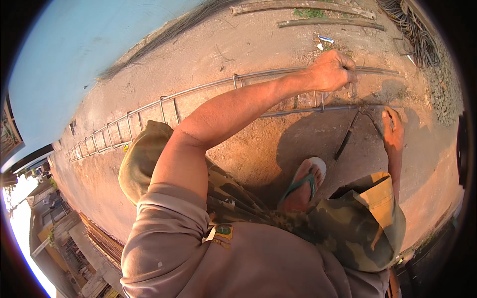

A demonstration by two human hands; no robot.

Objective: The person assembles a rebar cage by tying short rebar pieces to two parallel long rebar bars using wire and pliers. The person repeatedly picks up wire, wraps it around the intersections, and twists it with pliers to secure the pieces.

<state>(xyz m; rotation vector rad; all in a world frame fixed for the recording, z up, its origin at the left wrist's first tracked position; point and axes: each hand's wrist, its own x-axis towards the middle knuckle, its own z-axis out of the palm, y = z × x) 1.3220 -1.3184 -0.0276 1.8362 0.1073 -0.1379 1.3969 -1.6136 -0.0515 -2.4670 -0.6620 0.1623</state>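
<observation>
A long rebar cage (pixel 169 96) of thin bars and bent rectangular stirrups stretches across the ground in front of me. Over its right part, my left hand (pixel 334 70) is closed, fingers pinched on a thin tie wire (pixel 353 91) that hangs toward the near bar. To the right, my right hand (pixel 392 128) has curled fingers at one handle of the dark pincers (pixel 364 110). Their jaws rest by the near bar, and the other handle (pixel 344 144) spreads away toward my foot. My right palm hides part of its grip.
My sandalled foot (pixel 304 184) stands just short of the near bar. Wooden planks (pixel 303 7) lie at the far side, with a bundle of dark rods (pixel 415 35) and gravel (pixel 444 94) at the far right. A blue wall (pixel 79 54) rises at the left.
</observation>
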